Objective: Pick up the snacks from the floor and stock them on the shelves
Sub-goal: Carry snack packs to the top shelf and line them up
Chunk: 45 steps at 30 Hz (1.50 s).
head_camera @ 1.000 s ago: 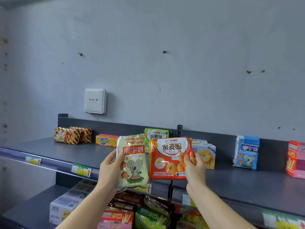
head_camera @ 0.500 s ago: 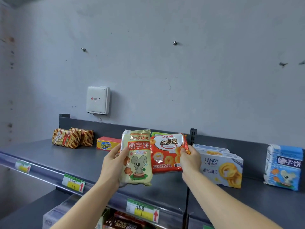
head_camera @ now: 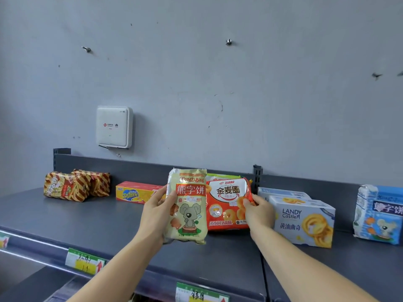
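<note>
Left hand [head_camera: 156, 214] grasps cream koala bag [head_camera: 188, 205] by left edge, thumb across front. Bag upright over top shelf [head_camera: 87, 225], overlapping left edge of orange ring-biscuit bag [head_camera: 229, 203]; whether its bottom touches deck, cannot tell. Right hand [head_camera: 259, 212] pinches orange bag's right edge; bag stands far on shelf, green pack [head_camera: 218, 176] just behind. Landy box [head_camera: 303, 221] just right, Zecheese box [head_camera: 135, 192] left.

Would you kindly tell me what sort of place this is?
Probably a small shop, or a mock-up of one: a grey shelf with a price label on its front rail, packaged snacks such as a cookie box along it, and the left hand holding a cream packet, the right hand a red packet.
</note>
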Available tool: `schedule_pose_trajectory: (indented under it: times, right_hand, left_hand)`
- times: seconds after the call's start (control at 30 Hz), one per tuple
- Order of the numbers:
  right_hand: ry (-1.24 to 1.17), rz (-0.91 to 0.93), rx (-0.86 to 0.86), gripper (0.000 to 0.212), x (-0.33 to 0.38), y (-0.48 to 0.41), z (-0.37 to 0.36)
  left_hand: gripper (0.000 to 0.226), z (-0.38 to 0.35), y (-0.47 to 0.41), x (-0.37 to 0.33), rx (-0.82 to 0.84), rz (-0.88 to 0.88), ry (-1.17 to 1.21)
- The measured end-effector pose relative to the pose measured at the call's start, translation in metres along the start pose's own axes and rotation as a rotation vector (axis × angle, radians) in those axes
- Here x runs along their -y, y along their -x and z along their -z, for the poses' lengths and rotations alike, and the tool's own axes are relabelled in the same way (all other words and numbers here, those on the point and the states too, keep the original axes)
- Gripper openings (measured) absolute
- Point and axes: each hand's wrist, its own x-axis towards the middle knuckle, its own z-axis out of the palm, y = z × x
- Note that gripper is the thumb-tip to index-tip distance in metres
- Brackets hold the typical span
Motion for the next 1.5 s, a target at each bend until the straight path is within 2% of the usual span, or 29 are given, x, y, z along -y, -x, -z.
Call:
schedule_pose_trajectory:
  times: [0.1, 0.27, 0.4, 0.63, 0.8, 0.97, 1.13, 1.23, 1.37, 1.5]
  right_hand:
    - [0.094, -0.024, -0.024, 0.019, -0.004, -0.008, 0.004]
    - [0.113, 0.001, -0.082, 0.017, -0.005, -0.009, 0.000]
    - [0.133, 0.031, -0.103, 0.021, -0.006, -0.009, -0.004]
    - [0.215, -0.019, -0.043, 0.005, -0.008, -0.018, 0.000]
    - [0.201, 0.006, 0.002, 0.037, -0.004, -0.019, 0.006]
    - [0.073, 0.086, 0.011, 0.035, 0.019, 0.002, 0.027]
    - [-0.213, 0.125, 0.259, 0.046, 0.047, 0.035, 0.061]
    - [-0.257, 0.134, 0.380, 0.050, 0.050, 0.047, 0.081]
    - [-0.214, 0.131, 0.312, 0.059, 0.043, 0.046, 0.117]
    - [-0.241, 0.102, 0.153, 0.059, 0.024, 0.036, 0.167]
  left_hand:
    - [0.027, -0.004, -0.005, 0.002, 0.008, 0.012, 0.018]
    - [0.011, -0.012, -0.009, 0.010, 0.026, 0.041, 0.046]
    - [0.027, -0.016, -0.012, 0.012, 0.038, 0.028, 0.032]
    - [0.022, -0.018, -0.015, 0.014, 0.064, 0.022, 0.005]
    - [0.033, -0.027, -0.013, 0.014, 0.080, 0.020, 0.022]
    - [0.035, -0.045, -0.008, 0.009, 0.113, 0.000, 0.022]
    - [0.040, -0.075, 0.003, 0.007, 0.165, -0.017, 0.026]
    - [0.027, -0.099, 0.013, 0.010, 0.178, -0.012, 0.033]
    - [0.025, -0.132, 0.031, 0.016, 0.254, 0.060, 0.088]
    - [0.017, -0.174, 0.059, 0.023, 0.393, 0.058, 0.039]
